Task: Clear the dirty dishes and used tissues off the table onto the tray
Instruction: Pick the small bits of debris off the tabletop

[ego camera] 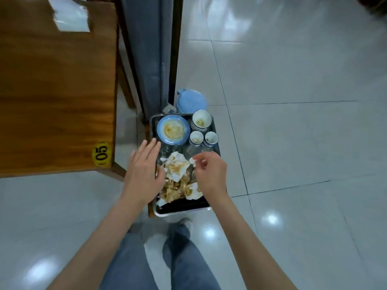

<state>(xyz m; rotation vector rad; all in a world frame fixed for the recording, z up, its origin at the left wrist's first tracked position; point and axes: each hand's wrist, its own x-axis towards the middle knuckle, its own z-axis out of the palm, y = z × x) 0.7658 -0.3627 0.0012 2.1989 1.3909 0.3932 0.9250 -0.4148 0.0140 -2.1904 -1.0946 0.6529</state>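
1. Tray (206,208): a metal tray, used here as the landmark. Its support is hidden.
2. Plate (173,129): blue, soiled, in the tray's far-left part.
3. Bowls (201,119): a white stack in the tray's far-right corner, food residue in the top one.
4. Cups (196,138): two small soiled cups sit just nearer than the bowls, side by side.
5. Tissues (175,168): stained, crumpled, heaped with food scraps across the tray's near half.
6. Left hand (144,170): fingers spread and straight, over the tray's left rim, holding nothing; contact with the tray cannot be told.
7. Right hand (210,172): over the tray's right side, fingers curled, pinching a small tissue scrap (193,161) above the heap.
8. Blue lid (191,100): a ribbed blue item just beyond the tray's far edge.
9. Table (56,97): wooden, left of the tray, with a yellow "05" sticker (101,154) near its corner.
10. Grey panel (150,51): upright, beyond the tray, between table and tiled floor (293,122).
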